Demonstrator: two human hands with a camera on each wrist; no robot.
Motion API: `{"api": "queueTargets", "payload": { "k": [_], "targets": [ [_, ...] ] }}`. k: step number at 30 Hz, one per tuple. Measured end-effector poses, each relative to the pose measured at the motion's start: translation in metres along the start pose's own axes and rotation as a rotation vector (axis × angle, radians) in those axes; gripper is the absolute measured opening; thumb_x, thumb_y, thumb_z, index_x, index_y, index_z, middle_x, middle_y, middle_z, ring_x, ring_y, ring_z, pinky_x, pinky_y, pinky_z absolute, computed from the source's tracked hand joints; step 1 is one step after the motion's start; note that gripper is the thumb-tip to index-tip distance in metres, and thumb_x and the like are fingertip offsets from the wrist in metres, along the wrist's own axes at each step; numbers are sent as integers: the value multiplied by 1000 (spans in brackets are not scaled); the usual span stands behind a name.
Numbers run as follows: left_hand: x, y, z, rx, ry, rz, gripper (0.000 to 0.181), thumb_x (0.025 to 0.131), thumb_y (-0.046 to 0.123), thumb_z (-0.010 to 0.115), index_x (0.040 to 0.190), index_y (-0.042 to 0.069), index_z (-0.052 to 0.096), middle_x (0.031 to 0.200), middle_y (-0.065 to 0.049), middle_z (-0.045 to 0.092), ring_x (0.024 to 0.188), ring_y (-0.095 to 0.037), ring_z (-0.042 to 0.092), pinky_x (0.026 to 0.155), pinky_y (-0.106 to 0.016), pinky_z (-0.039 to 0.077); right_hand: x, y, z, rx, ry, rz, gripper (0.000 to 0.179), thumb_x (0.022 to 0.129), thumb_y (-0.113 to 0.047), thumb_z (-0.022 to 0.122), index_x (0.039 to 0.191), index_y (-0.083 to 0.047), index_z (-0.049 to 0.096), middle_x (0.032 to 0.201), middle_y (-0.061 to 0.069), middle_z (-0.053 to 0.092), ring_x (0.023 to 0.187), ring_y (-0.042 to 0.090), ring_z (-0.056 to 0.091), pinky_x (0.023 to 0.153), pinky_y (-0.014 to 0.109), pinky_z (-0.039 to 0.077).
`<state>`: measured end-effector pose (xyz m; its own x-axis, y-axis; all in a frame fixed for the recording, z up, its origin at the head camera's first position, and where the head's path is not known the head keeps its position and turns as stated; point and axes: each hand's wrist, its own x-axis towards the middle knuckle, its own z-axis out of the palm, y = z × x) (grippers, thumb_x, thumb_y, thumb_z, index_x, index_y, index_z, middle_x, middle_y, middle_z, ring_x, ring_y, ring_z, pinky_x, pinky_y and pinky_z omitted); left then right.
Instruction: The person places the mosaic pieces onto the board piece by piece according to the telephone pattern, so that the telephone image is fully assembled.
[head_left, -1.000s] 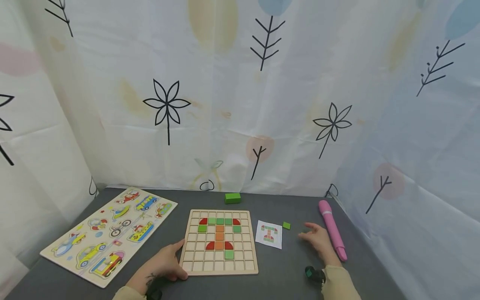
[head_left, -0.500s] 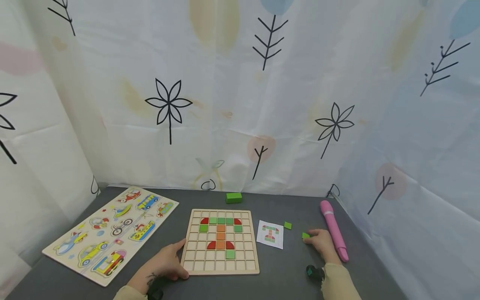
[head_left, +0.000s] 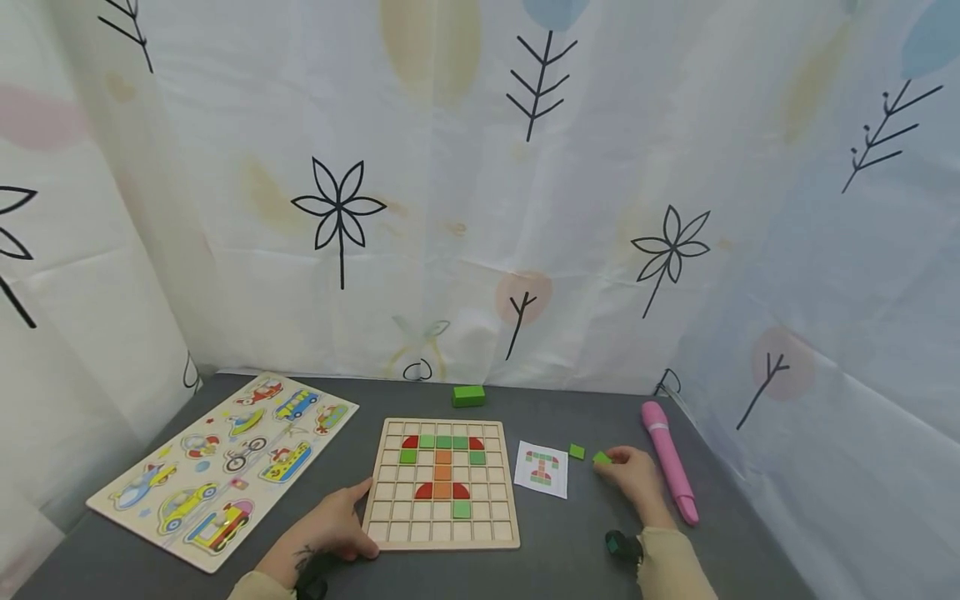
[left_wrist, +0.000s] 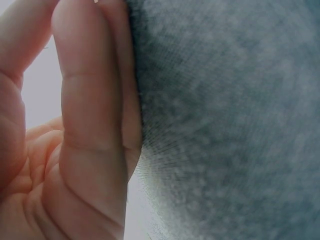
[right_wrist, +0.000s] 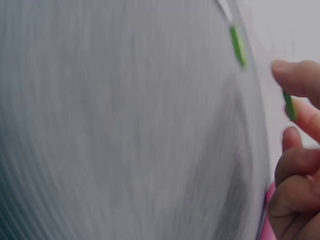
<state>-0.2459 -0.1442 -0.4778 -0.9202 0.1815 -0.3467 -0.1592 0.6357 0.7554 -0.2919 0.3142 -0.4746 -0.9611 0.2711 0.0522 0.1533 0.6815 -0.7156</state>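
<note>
A green square tile (head_left: 602, 458) is pinched between the thumb and a finger of my right hand (head_left: 633, 483); the same green tile (right_wrist: 290, 106) shows between the fingertips in the right wrist view. Just left of it, a second green tile (head_left: 577, 452) lies on the table. My left hand (head_left: 330, 525) rests at the near left corner of the wooden grid board (head_left: 397, 532), touching its edge with relaxed fingers. Green, orange and red pieces sit in the board's cells. The left wrist view shows the fingers (left_wrist: 92, 95) nearly straight, with the board out of sight.
A white pattern card (head_left: 541, 469) lies right of the board. Behind the board stands a green block (head_left: 468, 396). The vehicle puzzle board (head_left: 213, 471) lies at left, and a pink pen-shaped object (head_left: 670, 462) at far right. A printed curtain (head_left: 450, 250) encloses the back and sides.
My right hand, first without a tile in sight, has picked up a green tile and moved it slightly left and away from me. The left hand stays at the board.
</note>
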Motion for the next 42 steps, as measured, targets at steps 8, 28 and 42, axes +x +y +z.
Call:
{"api": "queueTargets", "payload": {
  "k": [8, 28, 42],
  "targets": [
    [-1, 0, -1, -3, 0, -7, 112, 51, 8, 88, 143, -3, 26, 61, -9, 57, 46, -15, 54, 47, -29, 48, -13, -57, 46, 317, -97, -162, 28, 73, -5, 74, 97, 5, 64, 68, 4, 59, 52, 9, 46, 46, 23, 39],
    [0, 1, 0, -5, -5, -20, 112, 52, 8, 88, 144, -3, 25, 60, -8, 57, 46, -15, 55, 47, -29, 48, -76, -138, 131, 51, -468, -488, 24, 71, -16, 79, 91, -8, 70, 64, -7, 54, 56, 3, 46, 54, 21, 40],
    [-2, 3, 0, -4, 3, -25, 112, 51, 8, 88, 144, -3, 25, 61, -9, 57, 47, -15, 55, 48, -28, 48, -80, -145, 143, -181, -472, -567, 22, 64, -19, 82, 83, -14, 73, 56, -12, 49, 51, 1, 41, 50, 19, 35]
  ]
}}
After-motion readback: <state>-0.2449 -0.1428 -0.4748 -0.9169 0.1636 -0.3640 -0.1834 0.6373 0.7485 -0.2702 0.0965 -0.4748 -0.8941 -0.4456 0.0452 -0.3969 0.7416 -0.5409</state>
